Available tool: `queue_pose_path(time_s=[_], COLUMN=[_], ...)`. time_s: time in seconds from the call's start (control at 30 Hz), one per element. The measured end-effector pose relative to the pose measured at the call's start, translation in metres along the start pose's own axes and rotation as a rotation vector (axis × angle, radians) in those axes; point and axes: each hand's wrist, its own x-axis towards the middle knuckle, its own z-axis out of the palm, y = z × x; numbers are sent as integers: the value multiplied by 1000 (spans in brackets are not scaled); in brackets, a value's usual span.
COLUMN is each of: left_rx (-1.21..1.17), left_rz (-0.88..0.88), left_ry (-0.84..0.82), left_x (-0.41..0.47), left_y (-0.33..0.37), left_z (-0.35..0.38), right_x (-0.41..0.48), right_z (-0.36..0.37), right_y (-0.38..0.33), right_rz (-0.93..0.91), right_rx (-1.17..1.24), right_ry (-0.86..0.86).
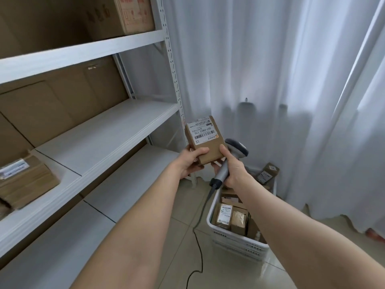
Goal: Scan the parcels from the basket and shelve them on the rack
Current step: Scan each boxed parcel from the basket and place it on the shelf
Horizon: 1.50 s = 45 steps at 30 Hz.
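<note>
**ITEM:** parcel (205,142). Small brown cardboard box, white label (201,131) w/ barcode on top face.

**LOC:** held in the air between rack (104,130) and basket (239,245), in front of the curtain (270,59). It rests on neither.

**HOLD:**
- Left hand (189,163): fingers curled under the lower-left corner, thumb on the top face.
- Right hand (234,170): fingers wrapped round the scanner (237,148) grip, thumb pressed to the parcel's lower-right edge (so the box is steadied from both sides).
- Scanner head sits just beside the parcel's right edge, not facing the label.

**HANDLING (est.):**
- Prob. light, given the corner-only grip.
- Stiff carton w/ flat faces, not slippery.
- Contents unkn., so treat as fragile.
- Best hold: short sides or underside, label left uncovered for the scan.

**OTHER:**
- More parcels (225,215) in the basket.
- Stack (25,180) of brown packages on the mid shelf at left.
- Cable (200,247) runs from the scanner down across the floor.

**HIDDEN / UNCLEAR:**
- Parcel underside & the left fingers beneath it.
- Scanner window & trigger.
- Label text too small to read reliably.
- Basket count unkn., as the right forearm covers part of it.
- Shelf stack is blurred.
- Top-shelf carton is cut off by the frame edge.
</note>
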Motion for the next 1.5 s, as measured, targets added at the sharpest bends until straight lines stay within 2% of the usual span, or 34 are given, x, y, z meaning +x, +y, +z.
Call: queue_pose_path(time_s=[0.13,0.33,0.63,1.5], left_rx=[-3,-16,-20,-72], left_rz=[42,73,70,101], left_ry=[147,302,390,427], left_x=[6,8,1,-8], left_y=[-2,-14,-23,-12], left_z=[-42,-89,-127,-203], right_x=[6,-3,-20,-20], right_z=[15,44,74,143], right_y=[10,24,47,79], right_rz=[-81,-75,0,58], right_rx=[-348,-661,-761,-853], right_ry=[101,-110,-221,-296])
